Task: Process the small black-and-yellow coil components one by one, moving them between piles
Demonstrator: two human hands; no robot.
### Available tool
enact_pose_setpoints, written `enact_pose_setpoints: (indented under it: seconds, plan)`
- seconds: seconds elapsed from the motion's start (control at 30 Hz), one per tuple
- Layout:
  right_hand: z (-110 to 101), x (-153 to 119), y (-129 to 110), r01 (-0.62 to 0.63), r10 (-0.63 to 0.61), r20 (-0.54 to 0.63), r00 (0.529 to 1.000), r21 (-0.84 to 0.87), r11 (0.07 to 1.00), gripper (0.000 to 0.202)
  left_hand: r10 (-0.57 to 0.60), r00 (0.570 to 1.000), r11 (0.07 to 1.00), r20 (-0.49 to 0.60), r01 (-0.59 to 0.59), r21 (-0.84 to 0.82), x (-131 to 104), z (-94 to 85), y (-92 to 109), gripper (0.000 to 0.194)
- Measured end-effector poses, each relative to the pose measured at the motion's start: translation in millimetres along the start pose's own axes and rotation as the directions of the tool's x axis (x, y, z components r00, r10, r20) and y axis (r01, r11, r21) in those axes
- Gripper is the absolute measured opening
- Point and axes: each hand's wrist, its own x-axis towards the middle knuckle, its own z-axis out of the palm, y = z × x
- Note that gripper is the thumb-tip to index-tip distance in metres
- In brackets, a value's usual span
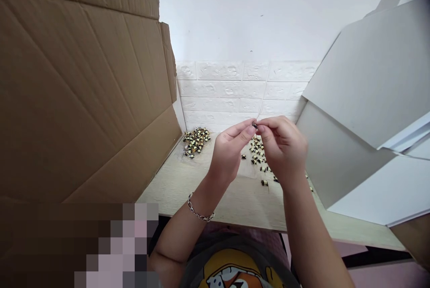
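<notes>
the left hand (231,147) and right hand (285,144) meet above the worktop (181,189), fingertips pinched narrow on one small dark part (254,126), likely because it is too tiny for a fuller grip. one bracelet (202,217) circles the left wrist. yellow-and-black pieces lie in two groups, perhaps to avoid mixing: a heap (196,141) by the worktop's far left corner, a looser scatter (254,161) partly hidden by the right hand; both too crowded to count.

Small dark part (254,125) mostly hidden by fingertips (249,130), details too small; right hand (285,144) hides some yellow-black coils (264,182); cardboard (83,77) cut off left.
</notes>
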Motion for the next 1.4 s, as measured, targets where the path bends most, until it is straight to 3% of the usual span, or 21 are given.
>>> enact_pose_setpoints:
  seconds: [0.07,0.17,0.37,0.6,0.73,0.93,1.2,1.4]
  plan:
    - [-1,-2,1,-0.045,0.043,0.023,0.999,0.082,0.996,0.007,0.183,0.981,0.961,-0.067,-0.164,0.224,-3,1.6,1,0.016]
    - [-3,-4,2,-0.120,0.109,0.064,0.992,0.196,0.973,0.006,0.403,0.915,0.788,-0.035,-0.327,0.521,-8,3.6,6,0.017]
    - [-5,-5,8,-0.263,0.212,0.165,0.963,0.415,0.871,0.006,0.565,0.821,0.502,0.081,-0.420,0.756,-13,5.9,11,0.018]
    - [-5,-8,12,-0.379,0.298,0.235,0.925,0.525,0.762,0.007,0.569,0.806,0.418,0.166,-0.457,0.785,-15,4.7,9,0.021]
    - [-9,-7,15,-0.462,0.323,0.333,0.886,0.569,0.680,0.006,0.550,0.809,0.387,0.204,-0.464,0.797,-14,1.6,8,0.021]
    - [-12,-5,19,-0.475,0.300,0.393,0.869,0.499,0.725,0.007,0.489,0.822,0.332,0.291,-0.483,0.810,-10,-5.8,10,0.019]
    - [-13,-7,15,-0.379,0.272,0.293,0.917,0.422,0.823,0.005,0.553,0.698,-0.014,0.455,-0.539,0.842,-6,-11.7,9,0.014]
    - [-15,-6,5,-0.437,0.323,0.327,0.888,0.381,0.815,0.007,0.602,0.602,-0.112,0.525,-0.587,0.802,-4,-17.0,5,0.014]
